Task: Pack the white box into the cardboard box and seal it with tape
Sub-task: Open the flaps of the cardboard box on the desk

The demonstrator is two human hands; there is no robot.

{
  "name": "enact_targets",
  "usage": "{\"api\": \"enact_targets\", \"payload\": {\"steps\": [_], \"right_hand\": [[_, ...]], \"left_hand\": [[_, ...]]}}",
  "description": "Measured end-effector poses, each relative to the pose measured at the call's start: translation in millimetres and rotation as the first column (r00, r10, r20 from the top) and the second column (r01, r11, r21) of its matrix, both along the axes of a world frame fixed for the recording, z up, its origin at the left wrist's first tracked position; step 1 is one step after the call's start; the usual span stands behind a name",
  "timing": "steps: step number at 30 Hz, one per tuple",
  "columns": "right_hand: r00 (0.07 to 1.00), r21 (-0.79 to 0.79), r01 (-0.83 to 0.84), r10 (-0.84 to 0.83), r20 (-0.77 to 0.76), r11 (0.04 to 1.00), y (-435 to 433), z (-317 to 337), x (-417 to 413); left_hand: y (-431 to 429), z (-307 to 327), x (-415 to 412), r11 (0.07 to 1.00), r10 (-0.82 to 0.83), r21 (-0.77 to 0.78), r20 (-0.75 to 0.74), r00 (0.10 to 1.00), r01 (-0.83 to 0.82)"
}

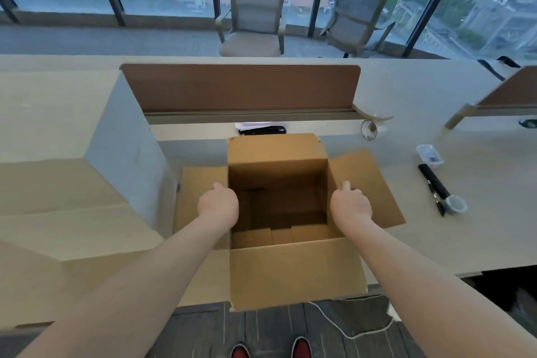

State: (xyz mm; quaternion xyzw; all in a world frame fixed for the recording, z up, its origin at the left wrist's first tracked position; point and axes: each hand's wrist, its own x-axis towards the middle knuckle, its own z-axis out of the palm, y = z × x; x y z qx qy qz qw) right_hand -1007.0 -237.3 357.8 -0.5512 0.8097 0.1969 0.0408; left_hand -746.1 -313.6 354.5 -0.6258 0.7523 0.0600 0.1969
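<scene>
The left hand [218,203] sits at the left rim of the open cardboard box [296,273], and the right hand [352,204] sits at the right rim. Each has its thumb pointing away from the person. The fingers of both hands are hidden behind the knuckles, so I cannot tell whether they grip the cardboard or only rest on it.

Between the hands lies the box's open mouth, and only brown cardboard shows inside it. The left flap lies flat just outside the left hand, and the right flap spreads out beyond the right hand. The far flap stands up ahead of the hands. The near flap folds toward the person, past the edge of the tabletop [436,241].

Ahead of the hands, just behind the far flap, a black object [263,130] lies on something white that is mostly hidden. Beyond that stands a brown divider panel [241,87].

Well to the right of the right hand stands a roll of tape [456,205]. A black marker [433,180] touches the roll, and a thin pen [438,201] lies beside the marker. A small clear container [430,156] sits further ahead of these.

To the left of the left hand rise large pale blocks [58,183]. Far ahead, two chairs [257,6] face the windows. Below the arms, red shoes [302,348] stand on the dark floor, near a white cord [348,332].
</scene>
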Motion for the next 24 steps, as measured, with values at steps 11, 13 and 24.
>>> {"api": "enact_targets", "payload": {"steps": [11, 13, 24], "right_hand": [[0.96, -0.191, 0.224, -0.184, 0.209, 0.956, -30, -52, -21], [0.95, -0.209, 0.245, -0.19, 0.249, 0.947, -31, -61, -23], [0.918, -0.217, 0.27, -0.183, 0.352, 0.938, -39, -72, -38]], "left_hand": [[-11, -39, -21, 0.959, 0.268, -0.023, -0.245, 0.932, -0.282], [-13, -43, -24, 0.947, 0.305, -0.025, -0.246, 0.92, -0.321], [-9, -61, -25, 0.89, 0.397, -0.053, -0.4, 0.826, -0.453]]}}
